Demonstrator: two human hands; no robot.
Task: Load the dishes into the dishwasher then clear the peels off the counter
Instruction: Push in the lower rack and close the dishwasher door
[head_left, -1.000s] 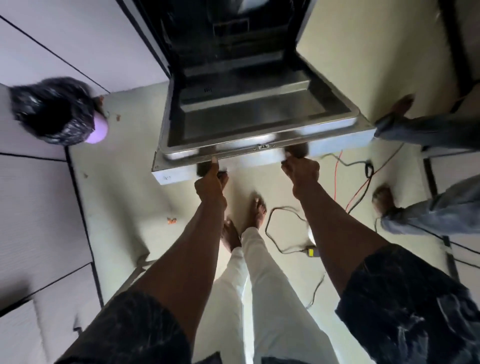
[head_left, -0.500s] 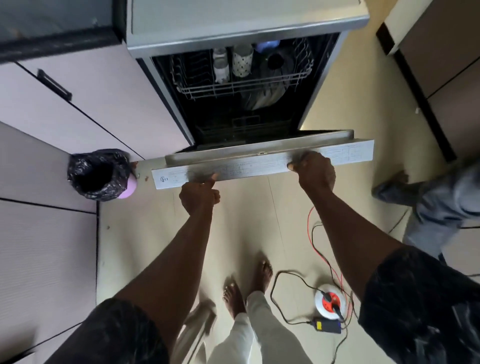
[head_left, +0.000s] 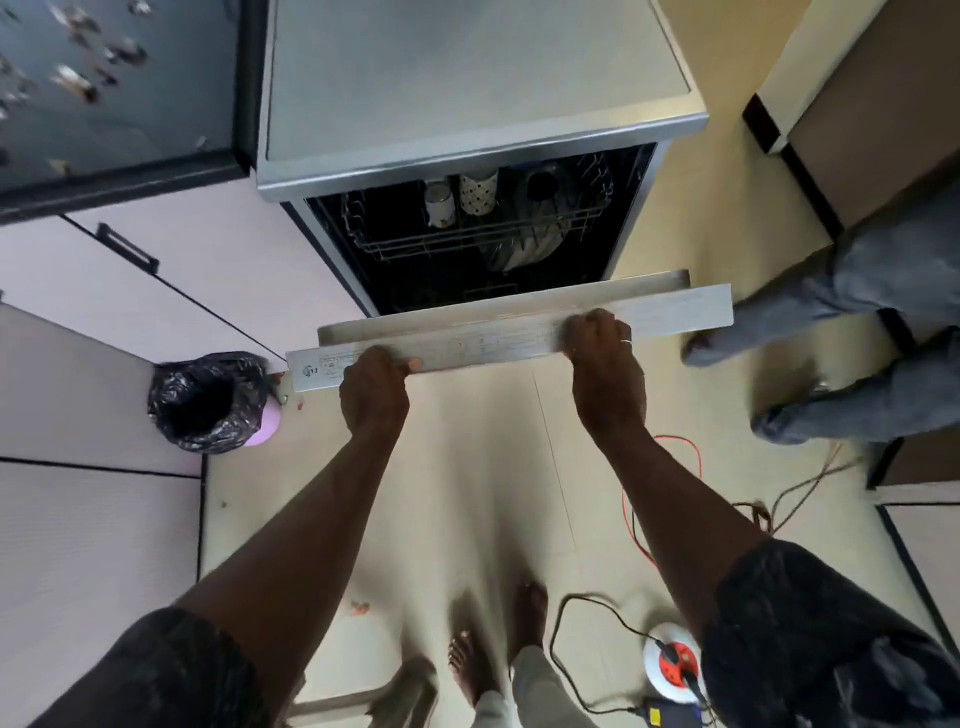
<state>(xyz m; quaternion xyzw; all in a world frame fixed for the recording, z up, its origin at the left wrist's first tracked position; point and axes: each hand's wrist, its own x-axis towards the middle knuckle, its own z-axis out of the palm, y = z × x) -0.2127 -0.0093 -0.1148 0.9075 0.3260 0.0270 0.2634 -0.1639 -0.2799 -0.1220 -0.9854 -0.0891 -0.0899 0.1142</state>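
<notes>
**A:** Where did the stainless-steel dishwasher (head_left: 467, 78) stand, and which way did its brushed-steel door (head_left: 675, 312) point?

**B:** It stood beside the pale cabinet fronts (head_left: 218, 270) on its left. The door was part-way up. Its long axis ran left to right, and its top edge with the printed strip faced the person.

**A:** And the 2 hands?

**B:** Both grasped that edge. The left hand (head_left: 371, 392) clasped it near the door's left end, thumb on top and fingers curled underneath. The right hand (head_left: 605, 364) had its fingers wrapped over the edge, right of the middle.

**A:** Could you see inside?

**B:** Yes, above the door. A grey wire rack (head_left: 415, 244) held 2 pale cups (head_left: 478, 192), 1 of them spotted. Dishes showed below the rack, too dark to count.

**A:** How much room was there around the edges?

**B:** The door's left corner was near a pink bin lined with a black bag (head_left: 208, 400). Its right end was near another person's grey-trousered legs (head_left: 857, 322). Cream floor (head_left: 483, 467) lay between the door and the person's bare feet (head_left: 498, 644). An orange cable (head_left: 631, 519) and a white-and-orange extension reel (head_left: 670, 662) lay to the right. Blurred peels (head_left: 72, 83) sat on the dark counter (head_left: 130, 130) at the upper left.
</notes>
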